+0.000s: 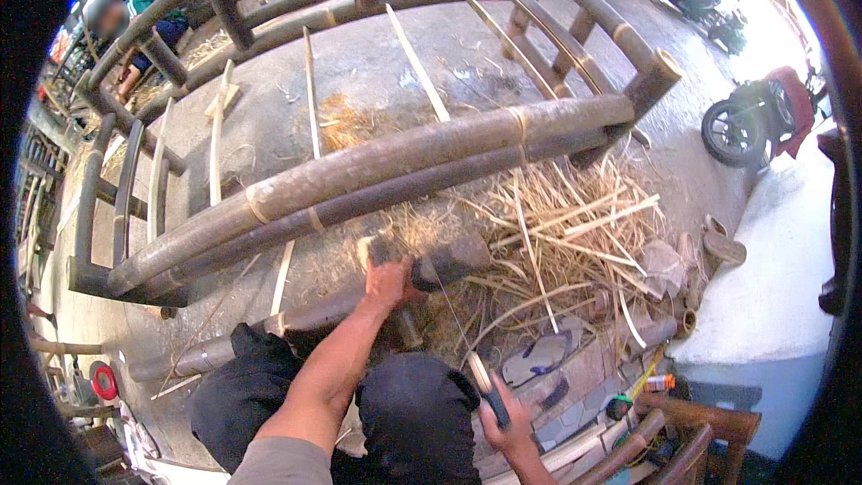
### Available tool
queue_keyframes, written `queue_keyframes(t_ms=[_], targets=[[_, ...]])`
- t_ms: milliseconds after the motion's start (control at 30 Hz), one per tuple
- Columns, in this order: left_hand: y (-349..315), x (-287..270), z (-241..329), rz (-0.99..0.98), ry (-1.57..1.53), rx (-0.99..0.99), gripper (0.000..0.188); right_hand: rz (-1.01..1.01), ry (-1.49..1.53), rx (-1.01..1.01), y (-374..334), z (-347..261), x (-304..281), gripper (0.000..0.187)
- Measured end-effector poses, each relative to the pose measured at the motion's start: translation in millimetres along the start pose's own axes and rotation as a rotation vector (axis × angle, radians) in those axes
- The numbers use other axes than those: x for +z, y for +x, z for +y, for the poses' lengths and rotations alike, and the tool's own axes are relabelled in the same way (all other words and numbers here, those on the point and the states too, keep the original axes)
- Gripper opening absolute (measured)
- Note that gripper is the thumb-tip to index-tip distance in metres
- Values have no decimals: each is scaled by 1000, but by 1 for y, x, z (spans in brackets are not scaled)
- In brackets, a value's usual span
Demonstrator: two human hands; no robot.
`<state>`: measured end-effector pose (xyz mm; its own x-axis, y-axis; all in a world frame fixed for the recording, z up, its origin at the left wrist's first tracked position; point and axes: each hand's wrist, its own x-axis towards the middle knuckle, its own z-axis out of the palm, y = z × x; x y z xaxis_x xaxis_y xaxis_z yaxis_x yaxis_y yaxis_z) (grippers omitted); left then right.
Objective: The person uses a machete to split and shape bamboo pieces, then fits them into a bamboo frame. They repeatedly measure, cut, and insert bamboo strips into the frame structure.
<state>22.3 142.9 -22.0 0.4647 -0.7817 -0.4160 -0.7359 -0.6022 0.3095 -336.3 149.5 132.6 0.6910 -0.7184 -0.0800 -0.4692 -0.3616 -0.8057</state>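
Handsaw (480, 371) at lower centre, its handle wrapped in the right hand (508, 422); blade angles up toward mid-frame bamboo length (460, 256), where left hand (388, 282) rests, its closure unclear.

Beyond the left hand (388, 282) stands a frame (386, 162); right of that hand, shavings (584, 224).

Red-and-black motorbike (778, 112) near white wall (772, 260); person (170, 30) upper left.
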Motion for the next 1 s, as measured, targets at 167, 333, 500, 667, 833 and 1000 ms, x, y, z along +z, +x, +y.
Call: queue_keyframes(t_ms=[167, 333, 500, 667, 833, 1000], targets=[[0, 5, 2, 28, -9, -16, 95, 69, 40, -71, 18, 13, 13, 57], [-10, -21, 11, -31, -5, -42, 100, 124, 134, -68, 134, 27, 86, 53], [-11, -31, 14, -88, -53, -22, 100, 51, 78, -41, 8, 1, 4, 58], [-8, -16, 11, -37, 24, -30, 95, 117, 61, -105, 23, -1, 8, 55], [-12, -21, 14, 6, -3, -19, 89, 32, 72, 55, 131, 30, 84, 56], [-10, -24, 10, -73, 68, -34, 91, 103, -42, -130, 16, 24, 23, 57]])
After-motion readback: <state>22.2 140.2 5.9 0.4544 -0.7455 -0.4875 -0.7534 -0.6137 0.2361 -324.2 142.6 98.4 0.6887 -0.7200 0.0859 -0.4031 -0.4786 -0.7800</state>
